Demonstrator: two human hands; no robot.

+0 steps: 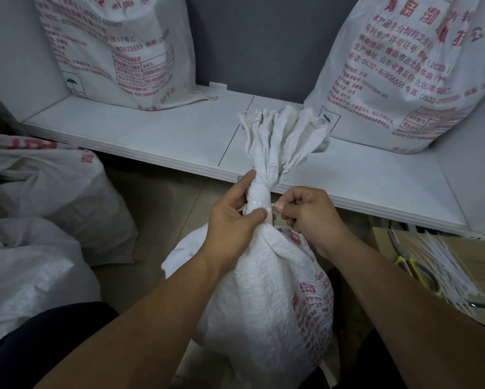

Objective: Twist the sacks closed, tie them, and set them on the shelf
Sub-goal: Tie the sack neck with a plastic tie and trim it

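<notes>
White shelf (151,130) behind, sack neck (259,192) held in left grip (232,220), right grip (311,217) beside it pinching tie (272,210)

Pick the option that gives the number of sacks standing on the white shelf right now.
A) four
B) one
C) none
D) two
D: the left sack stands at one end of the shelf and the right sack at the other. The third sack, gripped at its neck by the left hand while the right hand pinches its tie, sits lower, in front of the shelf.
</notes>
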